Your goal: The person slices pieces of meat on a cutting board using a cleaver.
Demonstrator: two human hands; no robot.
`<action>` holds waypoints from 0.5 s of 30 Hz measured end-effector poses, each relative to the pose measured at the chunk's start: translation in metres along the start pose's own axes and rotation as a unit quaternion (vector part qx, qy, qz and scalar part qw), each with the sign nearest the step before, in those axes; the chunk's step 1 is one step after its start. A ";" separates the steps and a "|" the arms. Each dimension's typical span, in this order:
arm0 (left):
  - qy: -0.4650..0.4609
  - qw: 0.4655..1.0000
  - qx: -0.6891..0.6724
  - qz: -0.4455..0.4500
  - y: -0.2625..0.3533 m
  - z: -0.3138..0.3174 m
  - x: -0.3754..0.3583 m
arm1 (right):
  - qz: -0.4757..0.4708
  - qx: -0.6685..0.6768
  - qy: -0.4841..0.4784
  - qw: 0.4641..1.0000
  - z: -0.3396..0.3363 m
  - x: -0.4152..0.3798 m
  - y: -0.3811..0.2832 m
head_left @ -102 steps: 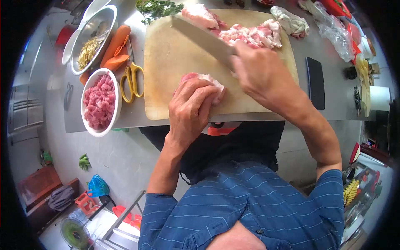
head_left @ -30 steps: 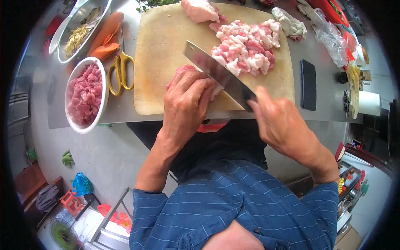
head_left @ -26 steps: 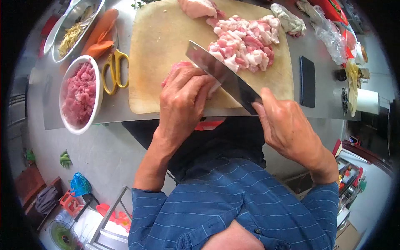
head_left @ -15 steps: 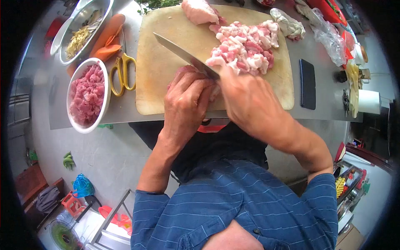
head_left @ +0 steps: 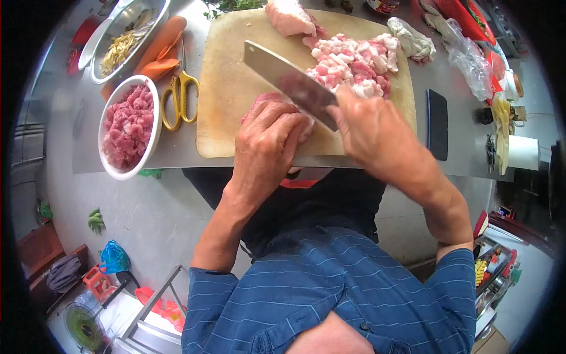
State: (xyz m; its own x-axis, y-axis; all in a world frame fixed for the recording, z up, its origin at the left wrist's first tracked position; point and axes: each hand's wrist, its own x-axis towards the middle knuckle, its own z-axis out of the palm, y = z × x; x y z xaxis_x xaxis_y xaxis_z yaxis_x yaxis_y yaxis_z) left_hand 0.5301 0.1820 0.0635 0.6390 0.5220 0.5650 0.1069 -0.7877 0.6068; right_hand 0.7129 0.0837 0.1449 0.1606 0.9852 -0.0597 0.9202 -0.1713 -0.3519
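My right hand [head_left: 374, 127] is closed on the handle end of a cleaver [head_left: 289, 79], its broad blade slanting up and left over the cutting board [head_left: 227, 88]. Curled fingers of my left hand [head_left: 268, 135] press a piece of raw meat [head_left: 305, 128] onto the board's near edge; most of that piece is hidden under the hand. The blade is just to the right of and beyond my left knuckles. Beyond my right hand lies a heap of chopped pink and white meat [head_left: 354, 62]. A larger uncut chunk of meat [head_left: 289, 17] rests at the board's far edge.
A white bowl of chopped meat [head_left: 158, 127] stands left of the board, with yellow-handled scissors [head_left: 190, 97] beside it. Carrots [head_left: 159, 66] and a metal bowl of sliced ingredients [head_left: 162, 15] lie farther back. On the right are a phone [head_left: 437, 124], a cloth [head_left: 411, 40] and a plastic bag [head_left: 469, 59].
The cleaver has moved right, away from my left fingers, and its broad side now shows more. My right hand shifted right with it. My left hand has stayed on the meat.
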 end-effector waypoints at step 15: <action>-0.005 1.000 0.003 -0.024 0.001 0.001 -0.002 | -0.014 0.004 0.035 0.999 -0.005 -0.020 -0.002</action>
State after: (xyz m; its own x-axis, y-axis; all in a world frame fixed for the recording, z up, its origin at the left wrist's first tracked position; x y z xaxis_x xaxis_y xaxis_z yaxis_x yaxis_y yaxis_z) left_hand 0.5296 0.1802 0.0628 0.6398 0.5568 0.5298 0.1433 -0.7637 0.6295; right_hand 0.7096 0.0642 0.1520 0.1592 0.9871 0.0165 0.9221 -0.1426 -0.3597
